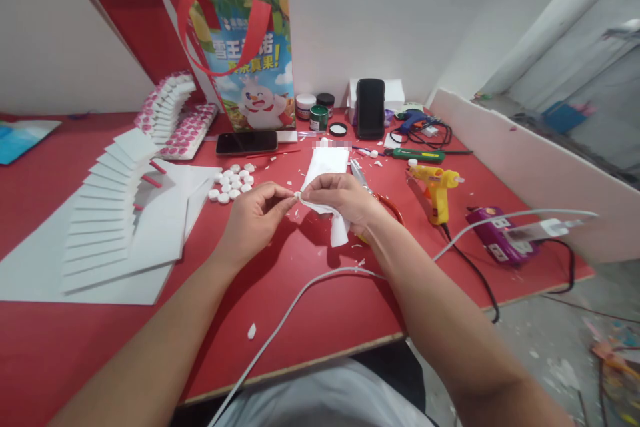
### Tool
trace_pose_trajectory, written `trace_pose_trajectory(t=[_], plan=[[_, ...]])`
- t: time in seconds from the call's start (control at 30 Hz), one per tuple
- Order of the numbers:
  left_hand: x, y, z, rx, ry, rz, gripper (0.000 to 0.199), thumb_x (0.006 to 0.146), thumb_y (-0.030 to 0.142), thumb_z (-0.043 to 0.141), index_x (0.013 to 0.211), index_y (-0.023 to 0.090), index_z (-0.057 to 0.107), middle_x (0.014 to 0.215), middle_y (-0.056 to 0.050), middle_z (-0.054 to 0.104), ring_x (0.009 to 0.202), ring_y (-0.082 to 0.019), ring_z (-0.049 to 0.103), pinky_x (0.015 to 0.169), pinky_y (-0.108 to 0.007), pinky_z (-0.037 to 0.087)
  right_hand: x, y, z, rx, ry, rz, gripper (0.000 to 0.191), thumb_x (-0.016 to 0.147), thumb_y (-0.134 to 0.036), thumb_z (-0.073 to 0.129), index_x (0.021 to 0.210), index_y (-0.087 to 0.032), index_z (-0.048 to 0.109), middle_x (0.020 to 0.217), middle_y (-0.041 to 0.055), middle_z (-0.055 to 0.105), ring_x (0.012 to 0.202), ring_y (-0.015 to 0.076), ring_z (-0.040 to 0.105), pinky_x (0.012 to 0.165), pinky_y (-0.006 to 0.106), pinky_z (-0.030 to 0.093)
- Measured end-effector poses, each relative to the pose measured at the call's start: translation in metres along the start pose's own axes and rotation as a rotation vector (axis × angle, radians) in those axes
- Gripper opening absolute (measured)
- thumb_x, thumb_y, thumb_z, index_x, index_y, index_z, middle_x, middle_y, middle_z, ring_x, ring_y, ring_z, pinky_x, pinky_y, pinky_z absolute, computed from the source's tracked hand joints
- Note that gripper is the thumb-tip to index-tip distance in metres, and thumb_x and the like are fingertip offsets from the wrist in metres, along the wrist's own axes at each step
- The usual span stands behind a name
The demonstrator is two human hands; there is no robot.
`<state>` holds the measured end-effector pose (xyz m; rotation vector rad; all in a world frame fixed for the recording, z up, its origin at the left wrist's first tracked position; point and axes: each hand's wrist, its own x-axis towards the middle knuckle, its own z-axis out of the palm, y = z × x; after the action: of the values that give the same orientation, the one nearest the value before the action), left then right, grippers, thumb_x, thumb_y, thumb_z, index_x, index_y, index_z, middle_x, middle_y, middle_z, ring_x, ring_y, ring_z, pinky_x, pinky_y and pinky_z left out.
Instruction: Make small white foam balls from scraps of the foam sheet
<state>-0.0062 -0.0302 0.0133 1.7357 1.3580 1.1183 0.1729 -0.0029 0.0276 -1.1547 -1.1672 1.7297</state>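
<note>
My left hand pinches a small white round piece between thumb and fingertips; most of it is hidden. Pressed up to that piece are the closed fingers of my right hand, which grips a white tissue with its loose end hanging below the palm. Just behind my hands lies a flat white sheet. Scissors stick out beyond my right hand, their handles partly covered by my wrist. Several white discs are gathered to the left of my left hand.
At left, white foam strips fan out over white sheets. A carrier bag, phone and paint jars stand behind. To the right are a yellow glue gun and purple power strip; a white cable crosses in front.
</note>
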Motion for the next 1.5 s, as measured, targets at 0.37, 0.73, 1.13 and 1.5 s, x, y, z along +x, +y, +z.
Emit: trace_pose_trajectory(t=[0.37, 0.73, 1.13, 1.5], plan=[[-0.002, 0.002, 0.004, -0.001, -0.041, 0.011, 0.015, 0.087, 0.029, 0.061, 0.077, 0.019, 0.066, 0.074, 0.001, 0.066, 0.071, -0.015, 0.059, 0.070, -0.027, 0.046, 0.002, 0.005, 0.000, -0.129, 0.053, -0.119, 0.014, 0.063, -0.022, 0.073, 0.066, -0.014, 0.063, 0.054, -0.0041, 0.057, 0.051, 0.0074, 0.048, 0.051, 0.022, 0.035], [-0.001, -0.005, 0.006, -0.058, -0.019, -0.074, 0.013, 0.083, 0.032, 0.068, 0.086, 0.019, 0.068, 0.079, 0.000, 0.070, 0.072, -0.015, 0.062, 0.069, -0.027, 0.047, 0.005, 0.010, -0.003, -0.207, -0.030, -0.190, 0.011, 0.067, -0.021, 0.070, 0.066, -0.015, 0.061, 0.051, -0.0058, 0.054, 0.048, 0.0058, 0.043, 0.048, 0.020, 0.031], [-0.001, -0.005, 0.000, 0.353, 0.028, 0.365, 0.015, 0.093, 0.019, 0.054, 0.081, 0.017, 0.063, 0.080, -0.004, 0.064, 0.076, -0.018, 0.059, 0.070, -0.030, 0.045, 0.003, 0.010, 0.000, -0.305, -0.079, -0.235, 0.023, 0.076, -0.033, 0.072, 0.070, -0.015, 0.060, 0.054, -0.0043, 0.055, 0.049, 0.0072, 0.045, 0.046, 0.021, 0.032], [-0.003, -0.002, 0.004, 0.170, 0.096, 0.261, 0.009, 0.092, 0.022, 0.059, 0.089, 0.019, 0.067, 0.087, -0.003, 0.069, 0.081, -0.016, 0.064, 0.075, -0.028, 0.051, 0.004, 0.011, 0.003, -0.167, -0.022, -0.201, 0.025, 0.074, -0.035, 0.075, 0.073, -0.015, 0.062, 0.056, -0.0044, 0.055, 0.049, 0.0067, 0.044, 0.047, 0.020, 0.030]])
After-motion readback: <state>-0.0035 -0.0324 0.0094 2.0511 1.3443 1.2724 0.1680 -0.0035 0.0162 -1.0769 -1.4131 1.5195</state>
